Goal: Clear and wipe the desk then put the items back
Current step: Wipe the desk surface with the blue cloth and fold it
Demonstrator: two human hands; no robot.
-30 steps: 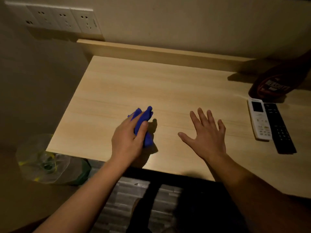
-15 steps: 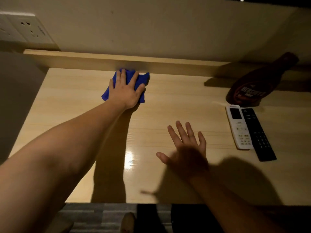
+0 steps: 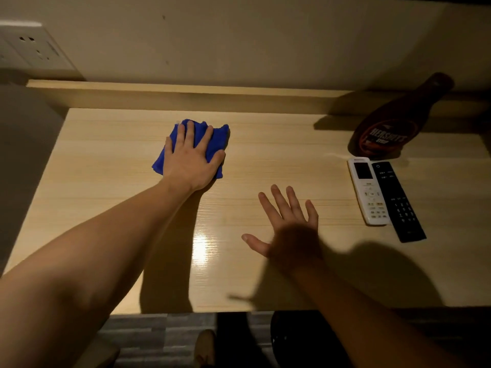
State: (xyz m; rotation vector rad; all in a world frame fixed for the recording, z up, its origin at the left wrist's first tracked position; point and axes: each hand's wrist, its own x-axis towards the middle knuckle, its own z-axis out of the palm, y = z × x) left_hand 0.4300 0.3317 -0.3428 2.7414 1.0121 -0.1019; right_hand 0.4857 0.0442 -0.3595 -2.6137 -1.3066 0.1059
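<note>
**Left hand wipes a wooden desk with a blue cloth**

A head-worn camera looks down on a pale wooden desk [image 3: 106,160] in dim, warm light. The person's left hand [image 3: 190,158] lies flat on a folded blue cloth [image 3: 219,136]. Its fingers are straight and slightly apart, and the palm presses the cloth onto the far middle of the desk, a little short of the raised ledge [image 3: 186,95] along the wall. Corners of cloth show past the fingertips and beside the wrist.

The right hand [image 3: 289,227] is spread wide, fingers apart, and holds nothing. It is near the front middle of the desk, partly in shadow, and whether it rests on the wood or hovers just above it cannot be told.

At the far right sits a dark syrup bottle [image 3: 385,134]. Just in front of it, a white remote [image 3: 368,191] and a black remote [image 3: 397,201] lie side by side. Wall sockets [image 3: 29,49] show at the upper left.

Wiping appears to be under way on the left part of the desk, with the right-side items not yet cleared. The cloth looks soft, light and limp. It would likely bunch or unfold if pushed by the fingertips alone, so flat palm pressure suits it, and pinching a folded edge would lift it cleanly. The bottle is probably the heaviest item and looks smooth-sided, so it is best gripped round its narrower upper body. The remotes look stiff and light and are easily taken across their long edges.
</note>
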